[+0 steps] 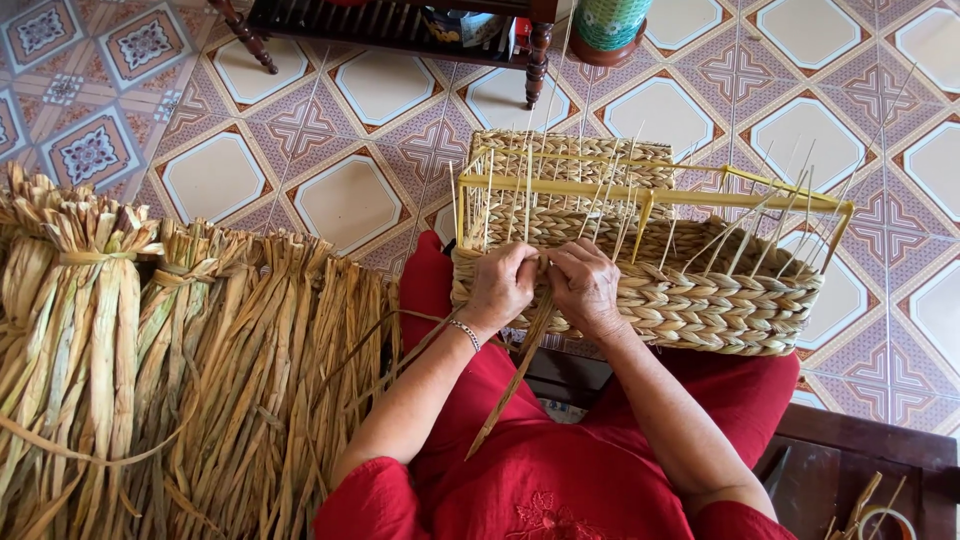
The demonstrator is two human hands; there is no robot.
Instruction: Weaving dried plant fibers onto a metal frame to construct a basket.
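my left hand [500, 285] and my right hand [585, 288] meet at the near rim of a half-woven basket [720, 300] that rests on my lap, over my red clothing [560, 470]. the fingers of both hands are curled together and pinched on a dried fibre strand [515, 375]; its loose end hangs down from between my hands and trails across my lap. the knuckles of the two hands are almost touching. a thin beaded bracelet [465, 333] sits on my left wrist.

the basket's lower walls are finished in thick braided rows, and thin pale stakes [610, 200] stand up from the weave, some upright and some leaning. a yellow rectangular frame [650, 192] sits inside the stakes near the top and holds the shape of the opening.

to my left lie bundles of dried fibre [150, 360], tied near their tops and spread over the floor just beside my leg. the floor is patterned tile [350, 200] in cream, brown and mauve. beyond the basket stand the turned legs of a dark wooden bench [540, 55] and, next to it, a green woven pot [610, 25]. at my lower right is a corner of a dark wooden worktop [860, 450] with a few sticks on it.
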